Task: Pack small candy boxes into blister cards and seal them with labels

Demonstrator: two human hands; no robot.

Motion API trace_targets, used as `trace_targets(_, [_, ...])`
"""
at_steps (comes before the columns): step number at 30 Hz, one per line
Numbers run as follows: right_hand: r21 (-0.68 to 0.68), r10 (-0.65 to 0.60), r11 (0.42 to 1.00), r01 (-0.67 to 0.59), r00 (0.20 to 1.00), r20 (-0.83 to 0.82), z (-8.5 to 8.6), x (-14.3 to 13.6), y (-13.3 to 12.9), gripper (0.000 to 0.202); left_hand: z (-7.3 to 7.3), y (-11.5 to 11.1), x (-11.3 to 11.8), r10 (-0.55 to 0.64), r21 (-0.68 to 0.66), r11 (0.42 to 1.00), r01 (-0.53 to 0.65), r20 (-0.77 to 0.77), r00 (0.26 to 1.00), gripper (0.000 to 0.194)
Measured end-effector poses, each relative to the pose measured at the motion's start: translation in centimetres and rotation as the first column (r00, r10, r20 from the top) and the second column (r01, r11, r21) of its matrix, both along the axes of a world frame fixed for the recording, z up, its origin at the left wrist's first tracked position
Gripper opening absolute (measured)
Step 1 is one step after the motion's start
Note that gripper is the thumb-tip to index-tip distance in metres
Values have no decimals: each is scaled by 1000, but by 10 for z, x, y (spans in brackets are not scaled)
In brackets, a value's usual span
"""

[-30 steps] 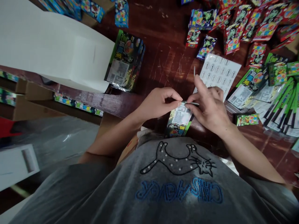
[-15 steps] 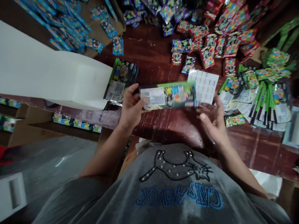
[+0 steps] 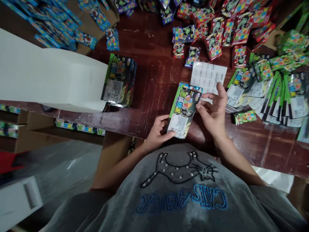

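My left hand (image 3: 159,132) grips the lower end of a black and green candy box (image 3: 184,103), thumb over its pale printed label. The box is tilted, its blue-edged end pointing away from me. At the box's upper right edge, the thumb and a finger of my right hand (image 3: 212,112) pinch it, while another finger is raised. Just beyond lies a white sheet of round stickers (image 3: 205,75), partly covered by the box and my right hand. A stack of similar candy boxes (image 3: 119,80) rests to the left, beside a large white box (image 3: 72,77).
Blue packets (image 3: 56,24) fill a carton at the far left. Red packets (image 3: 241,27) and purple packets (image 3: 167,14) are heaped at the back. On the right are fanned flat candy boxes (image 3: 281,96) and green packets (image 3: 293,48). A single green packet (image 3: 245,117) lies near my right hand.
The candy box has turned from lying sideways to pointing away from me. My left hand has moved right and nearer my body; my right hand has closed in on the box's edge.
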State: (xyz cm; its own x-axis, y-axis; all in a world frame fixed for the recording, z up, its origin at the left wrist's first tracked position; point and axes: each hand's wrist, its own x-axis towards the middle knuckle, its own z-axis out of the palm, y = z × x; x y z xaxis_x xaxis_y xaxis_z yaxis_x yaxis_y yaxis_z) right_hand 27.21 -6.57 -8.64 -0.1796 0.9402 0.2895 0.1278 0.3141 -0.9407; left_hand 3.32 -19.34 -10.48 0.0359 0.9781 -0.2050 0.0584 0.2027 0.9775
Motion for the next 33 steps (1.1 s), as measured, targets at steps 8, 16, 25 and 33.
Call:
trace_targets(8, [-101, 410, 912, -397, 891, 197, 14, 8, 1, 99, 14, 41, 4, -25, 120, 993, 19, 48, 999, 78])
trace_targets(16, [-149, 399, 916, -373, 887, 232, 8, 17, -15, 92, 17, 37, 1, -61, 117, 991, 62, -14, 998, 56])
trace_targets(25, [-163, 305, 942, -294, 951, 47, 7, 1, -22, 105, 34, 58, -1, 76, 177, 981, -83, 49, 996, 26])
trace_targets(33, [-211, 260, 946, -244, 965, 48, 36, -7, -14, 88, 72, 66, -3, 15, 84, 996, -6, -103, 995, 16])
